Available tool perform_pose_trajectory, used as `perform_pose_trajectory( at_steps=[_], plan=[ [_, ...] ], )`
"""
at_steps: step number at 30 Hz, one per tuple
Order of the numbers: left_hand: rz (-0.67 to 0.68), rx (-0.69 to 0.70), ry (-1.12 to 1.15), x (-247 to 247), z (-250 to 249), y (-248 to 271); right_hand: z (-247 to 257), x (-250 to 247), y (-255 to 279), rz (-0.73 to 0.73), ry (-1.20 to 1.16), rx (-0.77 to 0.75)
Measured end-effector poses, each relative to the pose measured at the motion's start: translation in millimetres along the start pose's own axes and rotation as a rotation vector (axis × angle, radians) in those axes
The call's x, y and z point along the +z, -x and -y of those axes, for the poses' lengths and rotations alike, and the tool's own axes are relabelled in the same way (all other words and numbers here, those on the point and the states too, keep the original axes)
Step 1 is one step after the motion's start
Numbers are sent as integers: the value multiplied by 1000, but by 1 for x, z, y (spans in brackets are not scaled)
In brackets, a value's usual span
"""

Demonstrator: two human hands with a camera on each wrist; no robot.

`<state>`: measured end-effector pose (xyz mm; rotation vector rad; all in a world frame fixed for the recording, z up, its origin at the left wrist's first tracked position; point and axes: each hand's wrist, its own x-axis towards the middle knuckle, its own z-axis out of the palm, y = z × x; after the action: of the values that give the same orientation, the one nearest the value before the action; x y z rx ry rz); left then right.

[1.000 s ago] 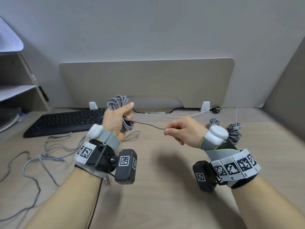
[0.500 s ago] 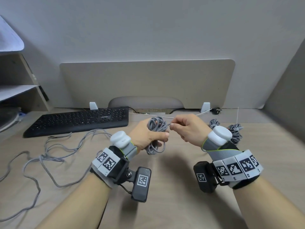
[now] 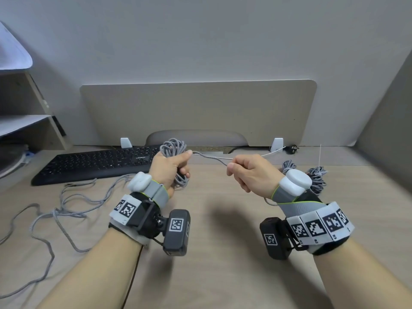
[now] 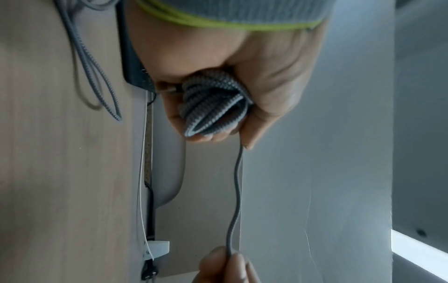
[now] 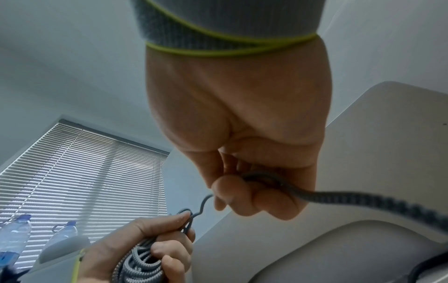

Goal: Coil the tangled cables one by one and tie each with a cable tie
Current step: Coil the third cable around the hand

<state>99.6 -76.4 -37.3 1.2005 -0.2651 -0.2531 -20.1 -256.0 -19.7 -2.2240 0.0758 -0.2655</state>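
My left hand (image 3: 186, 163) grips a coil of grey braided cable (image 3: 173, 148) above the desk, near the keyboard's right end. A short strand (image 3: 211, 158) runs from the coil to my right hand (image 3: 230, 166), which pinches it between thumb and forefinger. In the left wrist view the coil (image 4: 213, 107) sits bunched in the left hand (image 4: 218, 132), and the strand (image 4: 236, 191) leads down to the right fingertips (image 4: 232, 262). The right wrist view shows the right hand (image 5: 232, 197) holding the cable (image 5: 339, 199), whose tail passes out to the right.
Loose tangled grey cable (image 3: 55, 210) sprawls over the desk's left side. A black keyboard (image 3: 95, 163) lies at the back left. Coiled cables (image 3: 316, 177) with an upright white tie (image 3: 320, 157) lie behind my right wrist. A thin white strip (image 3: 245, 155) runs along the back edge.
Half a second ago the hands met low over the desk at the coil. Now the left hand has lifted back toward the keyboard and a strand is stretched between them again.
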Motion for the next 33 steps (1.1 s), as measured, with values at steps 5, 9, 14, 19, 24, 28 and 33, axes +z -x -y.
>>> perform_pose_trajectory(
  at_steps=[5, 9, 14, 19, 24, 28, 33],
  plan=[
    [125, -63, -62, 12, 11, 10, 1, 2, -4, -72, -8, -67],
    [192, -243, 23, 28, 23, 21, 3, -2, -2, -64, -14, -115],
    [167, -305, 26, 31, 29, 23, 11, 24, 2, 3, 165, -181],
    [60, -169, -27, 32, 28, 19, 14, 38, 1, 62, 221, -202],
    [-90, -197, 159, 6, 4, -1, 11, 26, 2, 64, 178, -111],
    [-89, -113, 191, -14, -12, -12, 8, 18, 2, 87, 167, -52],
    [-34, -34, 183, -15, -19, -11, 6, 14, 3, 111, 104, -10]
  ],
)
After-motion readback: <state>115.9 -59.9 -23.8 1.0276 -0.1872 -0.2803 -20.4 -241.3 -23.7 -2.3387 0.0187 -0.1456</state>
